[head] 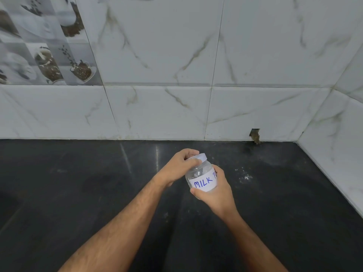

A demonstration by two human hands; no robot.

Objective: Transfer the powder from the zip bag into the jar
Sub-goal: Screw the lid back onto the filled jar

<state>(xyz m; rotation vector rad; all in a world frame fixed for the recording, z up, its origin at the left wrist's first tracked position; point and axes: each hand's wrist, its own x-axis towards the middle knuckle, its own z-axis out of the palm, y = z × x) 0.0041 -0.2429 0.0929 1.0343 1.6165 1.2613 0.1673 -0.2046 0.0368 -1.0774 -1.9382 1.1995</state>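
A small clear plastic jar (199, 174) with a white label reading "MILK" in blue ink is held tilted above the black counter. My right hand (217, 190) wraps around its lower body from the right. My left hand (177, 166) grips the white lid (201, 157) on top of the jar. The jar looks empty through its clear upper part. No zip bag is in view.
The black stone counter (98, 193) stretches across the lower half, with a few white powder specks (245, 176) to the right of the jar. Marble-look wall tiles (176, 107) rise behind it and along the right side, meeting in a corner at the back right.
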